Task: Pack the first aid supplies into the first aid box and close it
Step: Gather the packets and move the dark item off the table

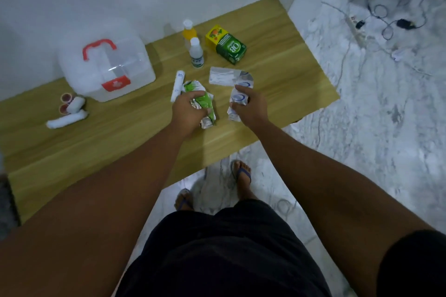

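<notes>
Presently, on the wooden tabletop (277,75), a green-and-white packet (204,103) is gripped by the left hand (189,109) and a blue-and-white packet (237,101) by the right hand (251,106), while the closed first aid box (106,67) is set at the rear left, well apart from both.

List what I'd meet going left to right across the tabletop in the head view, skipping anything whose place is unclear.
Loose gauze roll → first aid box → wrapped white roll → left hand on the green packet → right hand on the blue-and-white packet.
</notes>
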